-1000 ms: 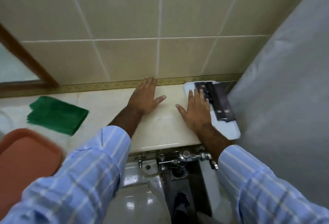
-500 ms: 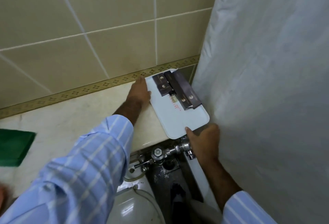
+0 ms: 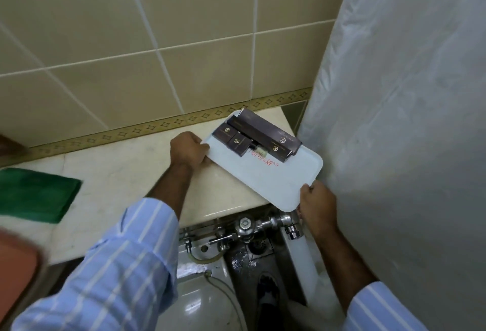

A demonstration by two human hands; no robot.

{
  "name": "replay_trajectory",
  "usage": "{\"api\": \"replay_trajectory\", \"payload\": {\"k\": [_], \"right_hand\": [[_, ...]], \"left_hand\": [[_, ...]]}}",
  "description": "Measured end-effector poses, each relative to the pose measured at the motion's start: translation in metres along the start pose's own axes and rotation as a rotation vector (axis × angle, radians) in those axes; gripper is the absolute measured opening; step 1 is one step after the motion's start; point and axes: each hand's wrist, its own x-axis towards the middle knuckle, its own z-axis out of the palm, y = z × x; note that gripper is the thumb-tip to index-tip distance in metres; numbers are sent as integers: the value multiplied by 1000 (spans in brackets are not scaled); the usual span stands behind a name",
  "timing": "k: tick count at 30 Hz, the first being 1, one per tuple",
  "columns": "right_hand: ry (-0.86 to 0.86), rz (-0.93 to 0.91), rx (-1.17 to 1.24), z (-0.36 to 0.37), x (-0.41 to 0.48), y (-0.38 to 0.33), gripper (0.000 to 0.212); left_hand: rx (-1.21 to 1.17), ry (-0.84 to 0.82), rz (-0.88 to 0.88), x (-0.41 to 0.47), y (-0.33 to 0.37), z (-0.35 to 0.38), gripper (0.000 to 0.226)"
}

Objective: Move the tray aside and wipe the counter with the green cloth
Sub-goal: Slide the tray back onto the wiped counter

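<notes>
While half a second ago only fingertips touched it, now the left hand (image 3: 188,150) and right hand (image 3: 317,203) both hold the white tray (image 3: 284,181), tipped at the counter (image 3: 136,170) corner. Moving has begun; the green cloth (image 3: 34,194) waits far left.

Only thing I can actually read is "PRESIDENT" in red letters on the white tray (image 3: 278,181), upside down from here, just below the dark boxes (image 3: 259,135) stacked on it. Those boxes have little gold logos plus tiny print, way too small to read.
</notes>
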Motion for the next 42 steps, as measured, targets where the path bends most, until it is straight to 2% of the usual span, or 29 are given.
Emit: {"api": "replay_trajectory", "payload": {"k": [6,12,16,21,30,34,36,39,42], "right_hand": [[-58,-193,-334,25,2,-60,34],[-147,-415,-462,89,1,-116,32],[-167,-513,-516,125,1,-137,32],[-150,-517,-580,148,12,-146,30],[-130,-523,-626,163,41,-154,30],[-154,-499,-646,160,42,-163,34],[-79,-510,-647,155,33,-172,43],[4,-706,-501,165,-5,-204,50],[-195,-1163,-518,210,-75,-241,37]], "left_hand": [[-261,114,-137,-41,-75,-74,6],[-424,198,-275,-69,-149,-126,14],[-464,234,-352,-67,-180,-136,9],[-494,232,-387,-48,-187,-131,16],[-487,218,-421,-16,-178,-125,15],[-462,131,-417,-18,-175,-135,9],[-366,81,-370,-15,-175,-152,24],[-142,250,-301,-5,-187,-199,30],[113,456,-242,8,-218,-254,35]]}}
